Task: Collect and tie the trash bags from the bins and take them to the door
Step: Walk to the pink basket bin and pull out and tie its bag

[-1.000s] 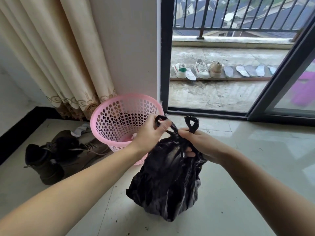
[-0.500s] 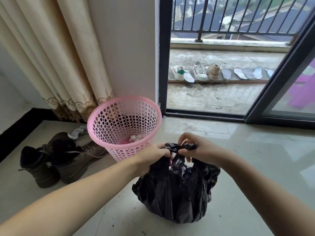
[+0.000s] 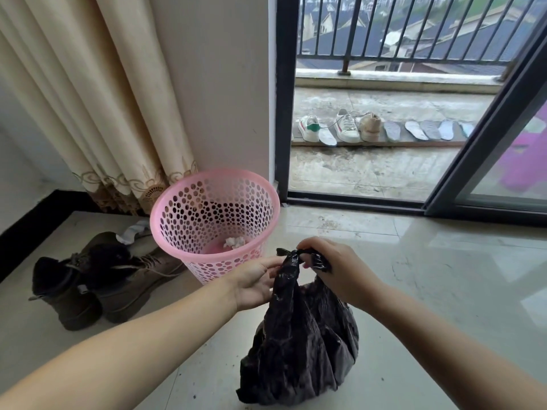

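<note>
From the head view, the black trash bag sits on the tiled floor in the lower middle of the frame, its bulky body resting on the tiles and its gathered neck drawn upward, so its long axis runs roughly upright, leaning a little toward the left at the top. The twisted handles end in a small knot-like bunch at the top. The right hand has its fingers curled over that bunch, gripping the handle plastic from the right. The left hand is on the left side of the neck with its fingers curled toward the plastic just below the bunch; it seems to pinch the neck, though the fingertips are partly hidden by the bag.

Just behind and left of the hands stands a pink perforated bin, upright, with a scrap of white paper at its bottom. A pair of dark boots lies left of the bin. Beige curtains hang behind, and an open sliding door shows a balcony with sneakers and insoles in a row.
</note>
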`<state>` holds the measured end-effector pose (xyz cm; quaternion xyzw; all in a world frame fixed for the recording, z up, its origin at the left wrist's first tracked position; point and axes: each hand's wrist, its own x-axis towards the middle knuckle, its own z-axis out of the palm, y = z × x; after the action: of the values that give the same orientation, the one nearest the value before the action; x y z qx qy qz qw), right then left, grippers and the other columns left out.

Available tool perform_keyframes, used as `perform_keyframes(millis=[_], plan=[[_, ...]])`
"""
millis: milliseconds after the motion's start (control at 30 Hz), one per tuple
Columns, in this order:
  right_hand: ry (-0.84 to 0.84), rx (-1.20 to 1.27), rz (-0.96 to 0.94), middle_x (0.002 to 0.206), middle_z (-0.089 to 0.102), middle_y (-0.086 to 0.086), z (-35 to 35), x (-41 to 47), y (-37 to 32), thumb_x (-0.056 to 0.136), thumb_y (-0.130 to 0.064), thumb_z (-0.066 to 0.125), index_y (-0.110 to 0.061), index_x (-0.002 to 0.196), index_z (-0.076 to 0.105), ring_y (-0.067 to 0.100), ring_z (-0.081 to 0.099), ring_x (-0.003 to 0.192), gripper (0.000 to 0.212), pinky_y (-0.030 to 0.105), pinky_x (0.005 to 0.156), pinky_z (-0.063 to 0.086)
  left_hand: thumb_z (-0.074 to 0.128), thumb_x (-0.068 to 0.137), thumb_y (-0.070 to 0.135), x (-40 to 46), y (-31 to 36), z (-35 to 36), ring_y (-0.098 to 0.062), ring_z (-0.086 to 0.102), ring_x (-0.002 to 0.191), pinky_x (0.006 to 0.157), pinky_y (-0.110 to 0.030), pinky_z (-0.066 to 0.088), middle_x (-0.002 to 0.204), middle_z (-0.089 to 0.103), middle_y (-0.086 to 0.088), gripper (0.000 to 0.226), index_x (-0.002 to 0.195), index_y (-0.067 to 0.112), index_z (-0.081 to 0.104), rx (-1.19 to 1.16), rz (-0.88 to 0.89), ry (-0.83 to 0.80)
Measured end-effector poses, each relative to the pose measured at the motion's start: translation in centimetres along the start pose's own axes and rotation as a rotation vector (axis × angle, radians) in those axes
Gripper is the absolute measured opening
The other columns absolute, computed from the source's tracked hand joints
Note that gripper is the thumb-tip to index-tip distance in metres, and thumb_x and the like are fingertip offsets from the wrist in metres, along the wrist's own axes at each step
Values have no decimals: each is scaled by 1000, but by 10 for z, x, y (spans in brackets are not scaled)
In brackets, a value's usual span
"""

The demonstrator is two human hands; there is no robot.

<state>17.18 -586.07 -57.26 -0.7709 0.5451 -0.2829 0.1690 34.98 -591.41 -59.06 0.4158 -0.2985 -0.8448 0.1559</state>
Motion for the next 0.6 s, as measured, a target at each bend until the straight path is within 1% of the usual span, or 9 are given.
perform_keyframes(millis=[67,100,167,233,333,400,500,567,600], plan=[[-53,-36,55,107,68,-2,0,-1,-1,96,-27,49,-16,117,57,20,64,93,25,36,80,52,68,76,17,3,0,-2,-10,58,69,64,-26,49,82,60,-1,31,106,10,62,-22,67,17],[-78,-73,102,111,67,-2,-1,-1,-1,97,-33,43,-20,121,55,21,63,98,29,37,82,51,64,81,15,4,0,-2,-9,58,67,62,-25,49,80,61,0,24,105,9,61,-16,105,30],[-120,-141,220,120,65,-4,-2,-1,-1,98,-43,31,-26,127,51,19,60,109,39,36,87,50,59,87,14,4,-1,1,-9,59,67,63,-25,49,76,65,0,9,94,10,63,14,171,56],[-131,-150,293,121,64,-5,-3,-1,2,98,-48,24,-29,125,52,19,59,111,44,36,88,50,58,90,16,2,0,5,-11,60,70,66,-25,48,77,68,-1,10,85,12,67,23,220,56],[-155,-155,314,102,68,-1,-5,0,1,99,-46,22,-29,117,54,22,63,96,40,37,79,51,56,91,13,0,5,10,-12,59,72,63,-24,49,77,66,-2,17,76,13,65,-28,297,87],[-174,-157,321,97,67,0,-5,0,-1,100,-42,24,-27,121,53,23,63,93,39,34,76,49,54,93,10,2,8,10,-12,60,67,59,-24,51,72,63,-4,20,74,12,57,-86,340,157],[-129,-131,374,125,63,0,-5,-1,3,100,-42,24,-27,137,45,23,58,115,45,33,90,47,50,96,12,8,12,3,-8,51,46,52,-22,48,51,54,3,28,69,17,44,-140,357,267],[-86,-118,444,132,58,2,-7,-4,21,99,-42,25,-25,137,44,24,54,121,46,37,98,45,49,97,14,8,16,-6,-4,35,36,47,-19,40,43,40,8,31,69,20,37,-154,339,249],[-75,-142,480,131,58,3,-8,-7,34,99,-43,25,-24,134,48,26,53,121,46,40,99,45,50,97,16,6,18,-11,-4,33,36,45,-17,38,43,37,9,30,70,20,38,-88,318,203]])
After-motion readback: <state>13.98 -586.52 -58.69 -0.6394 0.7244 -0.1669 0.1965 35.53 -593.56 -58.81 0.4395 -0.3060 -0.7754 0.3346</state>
